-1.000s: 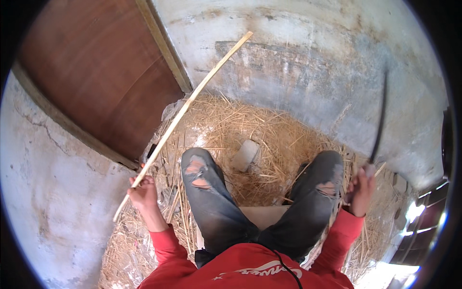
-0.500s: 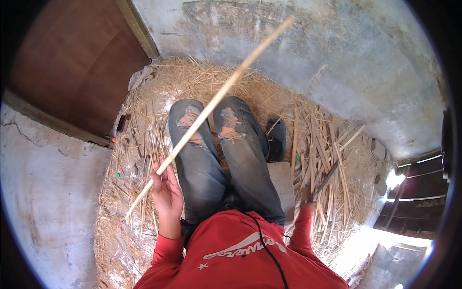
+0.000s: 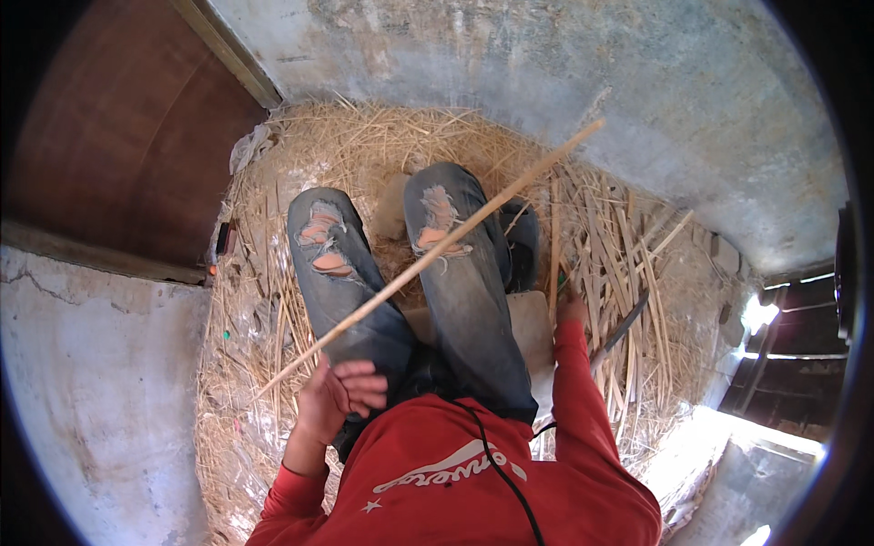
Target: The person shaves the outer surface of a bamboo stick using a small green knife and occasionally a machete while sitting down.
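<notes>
A long pale strip (image 3: 437, 248), likely split bamboo or cane, slants across my thighs from lower left to upper right. My left hand (image 3: 335, 397) is palm up beside its lower end, fingers spread apart. The thumb tip is close to the strip; whether it touches is unclear. On the right, my right hand (image 3: 571, 307) reaches to the near edge of a pile of similar strips (image 3: 608, 250). Its fingers are small and dim, so their grip is not visible. A dark-bladed knife (image 3: 623, 329) lies on the pile beside my right forearm, its lower end by the sleeve.
Straw and shavings (image 3: 382, 127) litter the floor. A pale block (image 3: 531, 318) shows between and beside my legs. A dark shoe (image 3: 521, 250) is beyond my right knee. A plaster wall (image 3: 546, 64) rises ahead, a brown door (image 3: 118, 136) at left.
The strip has tipped lower to the right, and my left hand has spread its fingers from around it. My right hand has moved forward from near the knife's lower end to the strips.
</notes>
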Demonstrator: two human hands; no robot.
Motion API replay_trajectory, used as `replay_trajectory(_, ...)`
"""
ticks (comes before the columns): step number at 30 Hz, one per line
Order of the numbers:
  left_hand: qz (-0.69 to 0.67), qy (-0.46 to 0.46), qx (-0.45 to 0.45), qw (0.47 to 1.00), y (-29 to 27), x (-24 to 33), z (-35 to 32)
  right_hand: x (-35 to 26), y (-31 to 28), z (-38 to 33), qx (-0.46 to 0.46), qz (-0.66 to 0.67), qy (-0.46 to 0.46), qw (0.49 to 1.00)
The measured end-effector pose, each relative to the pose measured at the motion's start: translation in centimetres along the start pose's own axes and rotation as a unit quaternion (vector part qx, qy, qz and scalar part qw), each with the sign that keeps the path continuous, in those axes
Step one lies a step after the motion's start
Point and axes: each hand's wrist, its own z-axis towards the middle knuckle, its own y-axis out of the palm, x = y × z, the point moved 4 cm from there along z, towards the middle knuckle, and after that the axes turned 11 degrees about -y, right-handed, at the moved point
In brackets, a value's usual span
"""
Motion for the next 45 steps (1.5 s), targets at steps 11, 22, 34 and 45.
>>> replay_trajectory(11, 0.598, 0.469, 0.258, 0.596, 10.0, 8.2, 2.4, 4.0, 6.7, 4.2, -0.062, -0.027, 0.154, 0.986)
replay_trajectory(22, 0.68, 0.317, 0.252, 0.611, 8.8, 9.7, 7.2, 5.3, 9.3, 4.8, -0.122, -0.102, 0.048, 0.986)
replay_trajectory(34, 0.674, 0.246, 0.255, 0.648, 8.3, 10.3, 5.9, 7.9, 10.6, 6.8, -0.231, -0.176, -0.03, 0.957)
replay_trajectory(45, 0.443, 0.341, 0.179, 0.81, 7.4, 14.4, 5.8, -5.4, -2.6, 2.4, 0.261, 0.101, 0.095, 0.955)
